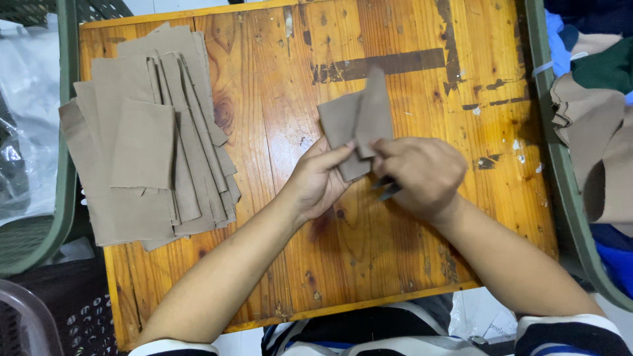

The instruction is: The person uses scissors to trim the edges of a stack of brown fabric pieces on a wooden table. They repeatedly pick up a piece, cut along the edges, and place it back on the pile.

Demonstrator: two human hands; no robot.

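Observation:
My left hand (318, 179) and my right hand (422, 175) together hold a small tan fabric piece (356, 118) above the middle of a worn wooden table (409, 264). The piece is folded, with one flap standing up. My left thumb and fingers pinch its lower left edge. My right hand grips its lower right edge and also holds a small dark metal tool (388, 190), its tips poking out under the fingers. A fanned stack of similar tan fabric pieces (142, 145) lies on the left part of the table.
A green plastic basket (567, 184) at the right holds tan, blue and green cloth (593, 125). Another green basket (62, 165) at the left holds clear plastic bags (26, 99). A dark crate (72, 310) sits at lower left.

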